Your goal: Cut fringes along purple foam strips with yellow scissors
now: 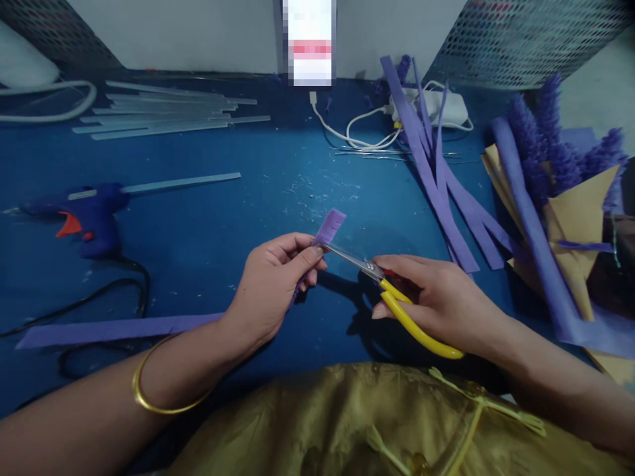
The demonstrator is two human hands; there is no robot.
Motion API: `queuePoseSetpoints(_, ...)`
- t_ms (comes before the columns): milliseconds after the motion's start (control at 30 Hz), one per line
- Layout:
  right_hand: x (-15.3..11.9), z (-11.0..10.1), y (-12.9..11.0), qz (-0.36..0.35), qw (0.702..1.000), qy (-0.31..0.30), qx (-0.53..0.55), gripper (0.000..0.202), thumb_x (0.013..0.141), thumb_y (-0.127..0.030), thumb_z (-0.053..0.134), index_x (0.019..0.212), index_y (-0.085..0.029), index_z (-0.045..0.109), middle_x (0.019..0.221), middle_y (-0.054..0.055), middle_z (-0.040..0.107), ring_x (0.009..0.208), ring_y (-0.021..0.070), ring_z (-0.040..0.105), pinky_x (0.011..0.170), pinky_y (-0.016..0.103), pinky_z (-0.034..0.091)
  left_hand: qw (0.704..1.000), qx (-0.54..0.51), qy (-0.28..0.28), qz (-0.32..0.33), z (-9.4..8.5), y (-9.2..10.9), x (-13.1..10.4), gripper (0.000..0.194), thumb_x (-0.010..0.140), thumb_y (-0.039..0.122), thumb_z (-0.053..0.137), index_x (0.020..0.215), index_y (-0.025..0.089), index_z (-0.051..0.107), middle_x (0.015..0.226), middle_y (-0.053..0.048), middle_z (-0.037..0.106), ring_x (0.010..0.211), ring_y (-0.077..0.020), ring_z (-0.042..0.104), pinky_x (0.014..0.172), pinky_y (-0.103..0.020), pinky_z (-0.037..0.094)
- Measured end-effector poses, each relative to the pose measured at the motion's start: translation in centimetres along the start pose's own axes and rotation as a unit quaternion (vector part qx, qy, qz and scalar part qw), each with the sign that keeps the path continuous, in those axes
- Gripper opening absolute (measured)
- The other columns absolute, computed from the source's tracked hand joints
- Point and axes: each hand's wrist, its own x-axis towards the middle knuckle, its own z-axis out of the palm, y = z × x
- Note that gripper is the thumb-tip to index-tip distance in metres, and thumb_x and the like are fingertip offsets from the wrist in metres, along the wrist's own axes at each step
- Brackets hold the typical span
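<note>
A purple strip (331, 227) is pinched between the thumb and fingers of my left hand (280, 277), its short end sticking up past the fingertips. Fine cuts seem to run across that end. My right hand (431, 297) grips a pair of scissors (404, 317) by the yellow handles. The scissor blades lie nearly together, and their tips reach the strip beside my left thumb. Some of the strip is hidden behind my left fingers. Under my left forearm, a longer purple strip (119, 330) lies on the blue table (278, 185).
A blue glue gun (102, 211) with a glue stick lies left, its black cord (139, 277) below. Glue sticks (163, 109) lie behind it. A phone (310, 46) stands at the back, near a white cable (367, 139). Purple strips (431, 178) and wrapped purple flowers (555, 145) are right.
</note>
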Motion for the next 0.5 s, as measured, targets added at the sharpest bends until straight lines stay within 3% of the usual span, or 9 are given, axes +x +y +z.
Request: queuePoseSetpoints(500, -0.17, 0.09, 0.02, -0.019, 1.0, 0.004, -0.002, 0.039, 0.089, -0.054, 0.065, 0.11, -0.021, 0.068, 0.09, 0.006, 0.075, 0.072, 0.0197, 0.068, 0.063, 0.028, 0.047, 1.0, -0.014, -0.006, -0.011, -0.08, 0.03, 0.02, 0.009, 0.076, 0.025, 0.076, 0.077, 0.017, 0.071, 0.063, 0.001, 0.065, 0.048, -0.0058, 0.049, 0.044, -0.018, 0.035)
